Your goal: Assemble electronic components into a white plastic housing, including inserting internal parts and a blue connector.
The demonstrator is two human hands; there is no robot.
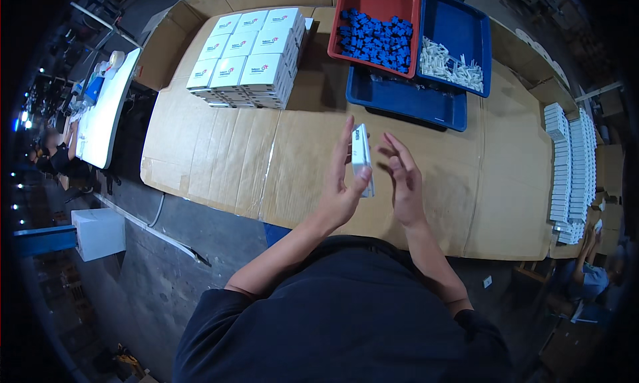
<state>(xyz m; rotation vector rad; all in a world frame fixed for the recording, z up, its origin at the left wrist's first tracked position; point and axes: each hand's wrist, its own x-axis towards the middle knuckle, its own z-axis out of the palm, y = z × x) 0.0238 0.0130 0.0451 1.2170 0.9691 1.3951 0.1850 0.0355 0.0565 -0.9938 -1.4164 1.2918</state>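
Note:
My left hand (pixel 345 190) grips a small flat white box (pixel 360 150) by its side, thumb on the near face and fingers behind it. The box stands on edge, raised above the cardboard-covered table. Just right of it, my right hand (pixel 405 180) is held apart from the box with its fingers spread and slightly curled; nothing shows in it. Ahead of my hands lie a red tray (pixel 333 40) of small blue plastic pieces (pixel 376 40) and a blue tray (pixel 452 13) of small white plastic pieces (pixel 452 66).
Another blue tray (pixel 406 103) sits beneath these two. White boxes (pixel 243 56) are stacked in a block at the far left. Long rows of white boxes (pixel 571 170) line the right edge. A person (pixel 60 150) works at a white table (pixel 110 116) on the left; another person (pixel 592 276) is at right.

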